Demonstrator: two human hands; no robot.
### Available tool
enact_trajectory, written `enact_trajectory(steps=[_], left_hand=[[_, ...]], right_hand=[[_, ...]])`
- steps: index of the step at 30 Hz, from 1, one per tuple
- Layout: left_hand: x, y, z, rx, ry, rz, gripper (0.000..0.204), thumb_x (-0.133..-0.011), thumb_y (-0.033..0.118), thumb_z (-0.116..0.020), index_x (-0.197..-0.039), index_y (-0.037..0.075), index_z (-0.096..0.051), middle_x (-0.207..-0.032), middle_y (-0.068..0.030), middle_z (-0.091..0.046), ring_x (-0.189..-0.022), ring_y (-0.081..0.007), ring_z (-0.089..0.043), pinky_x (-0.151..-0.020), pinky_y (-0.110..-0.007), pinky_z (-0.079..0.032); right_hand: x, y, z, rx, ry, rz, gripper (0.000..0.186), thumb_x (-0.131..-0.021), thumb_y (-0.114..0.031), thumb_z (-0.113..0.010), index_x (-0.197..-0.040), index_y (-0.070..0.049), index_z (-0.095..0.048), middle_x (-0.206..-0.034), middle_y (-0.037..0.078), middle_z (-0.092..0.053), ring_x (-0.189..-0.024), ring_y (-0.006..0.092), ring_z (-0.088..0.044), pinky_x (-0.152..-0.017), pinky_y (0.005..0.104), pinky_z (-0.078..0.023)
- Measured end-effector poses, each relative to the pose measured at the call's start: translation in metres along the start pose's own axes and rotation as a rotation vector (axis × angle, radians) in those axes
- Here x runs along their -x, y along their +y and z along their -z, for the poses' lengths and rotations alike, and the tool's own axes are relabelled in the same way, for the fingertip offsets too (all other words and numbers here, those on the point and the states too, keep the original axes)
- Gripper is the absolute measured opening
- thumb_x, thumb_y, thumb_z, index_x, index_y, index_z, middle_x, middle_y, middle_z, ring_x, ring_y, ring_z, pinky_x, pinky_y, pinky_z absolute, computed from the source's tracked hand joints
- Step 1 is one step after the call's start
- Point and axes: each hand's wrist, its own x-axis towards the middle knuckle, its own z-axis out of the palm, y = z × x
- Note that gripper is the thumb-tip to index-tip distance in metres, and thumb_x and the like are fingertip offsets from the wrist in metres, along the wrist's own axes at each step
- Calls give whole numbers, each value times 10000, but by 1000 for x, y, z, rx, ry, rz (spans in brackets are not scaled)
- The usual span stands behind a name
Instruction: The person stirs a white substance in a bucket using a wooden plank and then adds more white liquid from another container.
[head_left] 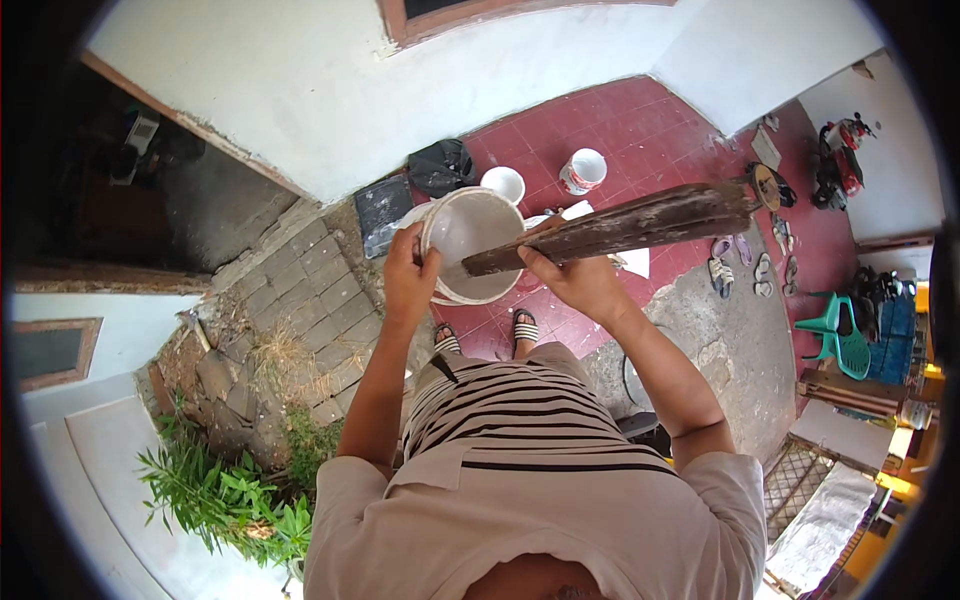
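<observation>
In front of my chest I hold a whitish plastic bucket (462, 222), tilted so that its mouth faces me; its inner wall is smeared pale grey. My left hand (406, 276) is closed on the left side of its rim. My right hand (578, 284) grips a long, dark, weathered wooden plank (640, 222) with pale smears on it. The plank's narrower end reaches into the bucket's mouth, while its broad end points out to the right. Some of the right fingers are hidden behind the wood.
On the red tiled floor (640, 125) stand a white bucket (503, 184) and a white-and-red bucket (584, 171). A black bag (441, 167) lies by the white wall. Sandals (721, 276) and a green plastic chair (846, 340) are at right. Paving blocks (300, 270) and plants (220, 490) lie left.
</observation>
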Motion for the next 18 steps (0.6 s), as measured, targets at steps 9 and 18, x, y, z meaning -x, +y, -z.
enact_trajectory(steps=[9, 18], left_hand=[[5, -18, -13, 73, -31, 29, 337, -920, -16, -636, -1256, -23, -620, -980, -42, -575, -782, -110, -499, -679, -271, -457], [1, -22, -29, 126, -145, 12, 354, -970, 5, -615, -1318, -46, -573, -1081, -86, -631, -844, -121, -565, -736, -286, -503]], right_hand=[[4, 23, 10, 187, 12, 126, 157, -928, -156, -724, -989, -12, -705, -1005, 134, -680, -920, 290, -682, -818, 410, -535], [14, 41, 22, 86, 167, 125, 247, -861, -190, -730, -868, 50, -673, -796, 267, -677, -728, 438, -685, -672, 469, -564]])
